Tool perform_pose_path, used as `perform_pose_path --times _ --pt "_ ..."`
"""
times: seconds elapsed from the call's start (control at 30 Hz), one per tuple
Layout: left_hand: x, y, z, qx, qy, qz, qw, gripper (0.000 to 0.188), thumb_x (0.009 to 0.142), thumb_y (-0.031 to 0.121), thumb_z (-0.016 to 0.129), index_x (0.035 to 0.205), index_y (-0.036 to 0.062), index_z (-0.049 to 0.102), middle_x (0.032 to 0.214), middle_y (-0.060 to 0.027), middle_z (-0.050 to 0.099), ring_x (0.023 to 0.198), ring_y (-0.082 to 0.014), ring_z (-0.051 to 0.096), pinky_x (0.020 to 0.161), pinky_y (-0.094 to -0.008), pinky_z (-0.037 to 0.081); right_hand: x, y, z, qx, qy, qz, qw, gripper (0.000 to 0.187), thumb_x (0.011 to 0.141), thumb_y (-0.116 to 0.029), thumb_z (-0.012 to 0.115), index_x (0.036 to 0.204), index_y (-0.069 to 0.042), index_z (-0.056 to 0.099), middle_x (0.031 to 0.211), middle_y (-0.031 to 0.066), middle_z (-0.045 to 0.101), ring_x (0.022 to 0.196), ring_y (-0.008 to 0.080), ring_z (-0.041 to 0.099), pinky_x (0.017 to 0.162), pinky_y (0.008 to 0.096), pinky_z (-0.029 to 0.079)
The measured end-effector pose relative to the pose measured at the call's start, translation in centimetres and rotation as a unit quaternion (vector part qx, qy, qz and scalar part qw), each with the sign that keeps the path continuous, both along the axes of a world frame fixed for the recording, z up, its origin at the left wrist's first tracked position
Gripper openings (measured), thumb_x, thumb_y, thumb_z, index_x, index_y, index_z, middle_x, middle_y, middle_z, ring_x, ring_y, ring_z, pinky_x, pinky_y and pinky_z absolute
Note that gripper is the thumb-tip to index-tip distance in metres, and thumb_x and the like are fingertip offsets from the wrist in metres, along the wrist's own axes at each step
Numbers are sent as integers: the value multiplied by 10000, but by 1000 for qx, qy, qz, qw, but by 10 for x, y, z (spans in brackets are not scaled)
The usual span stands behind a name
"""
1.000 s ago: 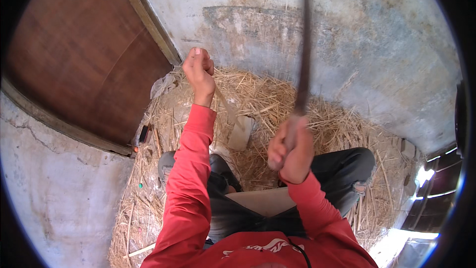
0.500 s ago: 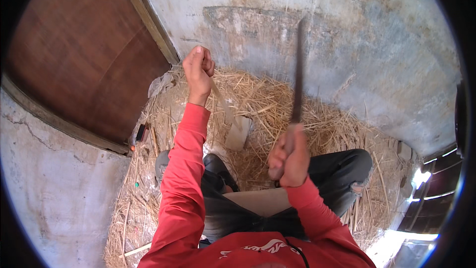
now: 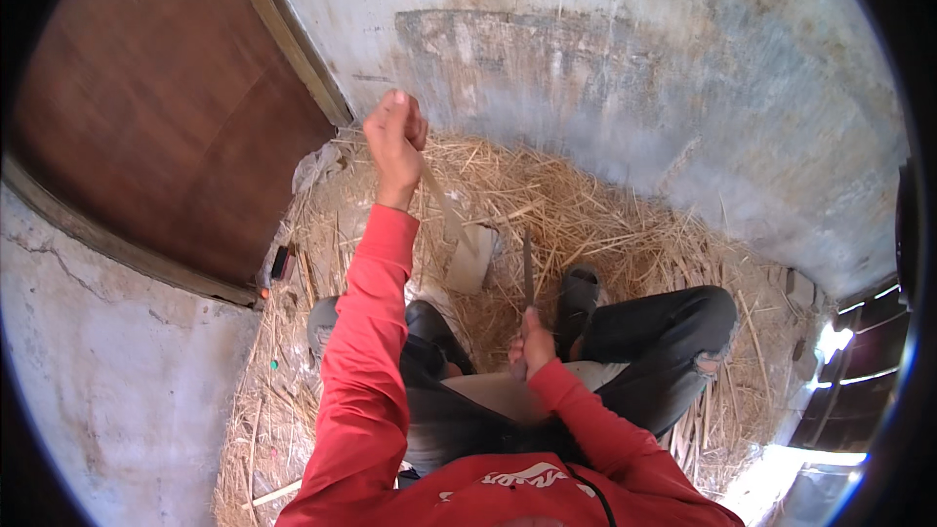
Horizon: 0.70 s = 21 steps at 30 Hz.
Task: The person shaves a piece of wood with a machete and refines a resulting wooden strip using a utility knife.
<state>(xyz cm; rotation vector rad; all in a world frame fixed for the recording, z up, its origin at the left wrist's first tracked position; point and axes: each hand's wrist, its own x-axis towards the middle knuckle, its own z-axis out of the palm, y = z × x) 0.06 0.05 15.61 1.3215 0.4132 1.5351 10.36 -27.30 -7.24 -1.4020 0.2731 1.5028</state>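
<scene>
My left hand [image 3: 396, 144] is raised near the wall, fingers closed round the top of a pale flat strip [image 3: 446, 203], perhaps bamboo. The strip slants down toward a pale flat block [image 3: 469, 262] lying in the straw between my feet; whether they touch I cannot tell. Lower and to the right, between my knees, my right hand [image 3: 534, 345] grips the handle of a long dark-bladed knife [image 3: 528, 271]. Its blade points away from me, right of the block and apart from it.
Straw and thin shavings [image 3: 586, 205] cover the floor. A stained wall [image 3: 625, 88] rises ahead, with a brown door [image 3: 166, 117] at the left. My dark sandal [image 3: 578, 295] is close to the knife's right side. A small dark object [image 3: 281, 263] lies by the door frame.
My right hand has swung the knife down and slightly left, from blade raised high to low between my knees. The left hand and strip have barely moved.
</scene>
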Motion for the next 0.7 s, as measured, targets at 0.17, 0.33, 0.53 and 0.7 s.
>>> perform_pose_path --times 0.17,0.33,0.53,0.7 --pt "9 4 3 -22 13 16 1000 389 1000 345 512 742 57 468 589 75 209 490 -40 170 454 -249 137 26 36 135 361 -101 -20 927 501 969 -538 540 772 -81 481 592 13 428 468 123 433 432 293 372" --pt "26 -1 6 -7 25 3 1000 388 999 346 512 740 62 462 581 71 224 485 -46 175 450 -249 140 -29 6 77 383 -221 112 890 407 1005 -462 509 837 -93 477 594 20 456 478 114 442 446 272 374" --pt "15 6 2 -4 4 -30 1000 388 995 330 539 703 91 450 601 58 294 478 -33 217 424 -231 146 -28 -18 -20 0 86 51 995 411 980 -481 560 815 -115 471 590 -8 394 472 104 415 420 257 352" --pt "14 10 0 -16 -5 23 1000 375 994 324 509 748 45 466 590 57 243 484 -47 178 456 -255 142 -15 14 101 204 26 112 972 438 991 -496 529 812 -102 460 594 -7 386 471 92 395 427 247 343"
